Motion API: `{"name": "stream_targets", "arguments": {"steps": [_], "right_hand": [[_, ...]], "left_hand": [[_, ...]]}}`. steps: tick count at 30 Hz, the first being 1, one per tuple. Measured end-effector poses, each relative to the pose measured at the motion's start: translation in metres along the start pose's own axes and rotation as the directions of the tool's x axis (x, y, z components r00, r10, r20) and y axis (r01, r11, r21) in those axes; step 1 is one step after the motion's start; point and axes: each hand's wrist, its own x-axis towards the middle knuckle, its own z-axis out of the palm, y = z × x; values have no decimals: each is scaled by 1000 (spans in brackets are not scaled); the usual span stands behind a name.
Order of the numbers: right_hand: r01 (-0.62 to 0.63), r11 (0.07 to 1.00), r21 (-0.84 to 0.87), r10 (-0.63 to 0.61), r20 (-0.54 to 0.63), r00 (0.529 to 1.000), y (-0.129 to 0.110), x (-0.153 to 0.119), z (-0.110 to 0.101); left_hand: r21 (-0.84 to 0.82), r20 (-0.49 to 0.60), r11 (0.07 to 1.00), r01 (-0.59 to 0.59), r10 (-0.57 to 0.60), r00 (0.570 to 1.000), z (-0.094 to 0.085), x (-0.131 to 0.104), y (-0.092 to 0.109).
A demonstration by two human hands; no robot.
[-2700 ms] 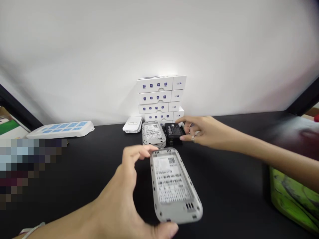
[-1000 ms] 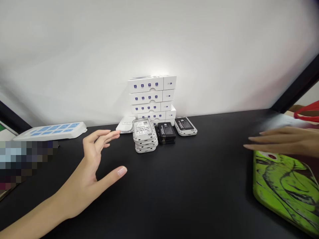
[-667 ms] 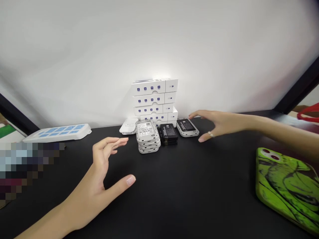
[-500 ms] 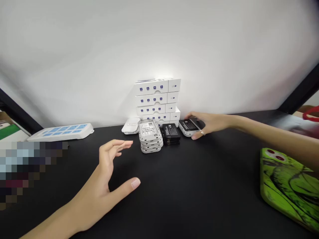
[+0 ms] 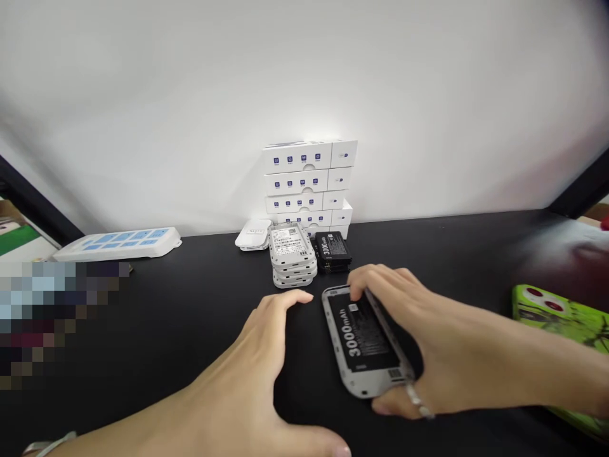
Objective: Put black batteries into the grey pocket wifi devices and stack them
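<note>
My right hand point(image 5: 404, 324) grips a white portable router body point(image 5: 340, 346) by its ends, fingers at the far edge and thumb at the near one. Seated in its open back is a black battery point(image 5: 366, 333) marked 3000mAh. Just left of it, my left hand point(image 5: 271, 368) is open, thumb and fingers apart, and touches nothing. Farther back stands a stack of white router bodies point(image 5: 289, 249) with labels showing. Beside that stack on the right lie several black batteries point(image 5: 333, 249), and on its left some white back covers point(image 5: 254, 233).
White boxes point(image 5: 297, 181) with blue icons are stacked against the pale wall. A white power strip point(image 5: 118, 244) lies at the back left. At the right, partly behind my forearm, is a green phone case point(image 5: 561, 311). The table point(image 5: 214, 292) is black.
My right hand has picked up the router body with the battery from beside the batteries and brought it nearer, to the front middle. My left hand has moved right, towards it.
</note>
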Motion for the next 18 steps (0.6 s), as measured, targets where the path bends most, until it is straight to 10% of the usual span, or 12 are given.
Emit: {"name": "stream_targets", "arguments": {"steps": [18], "right_hand": [[158,987,10,-158,1,987,-19,36,12]], "left_hand": [[-90,-70,996,-19,13,997,7,14,-11]]}}
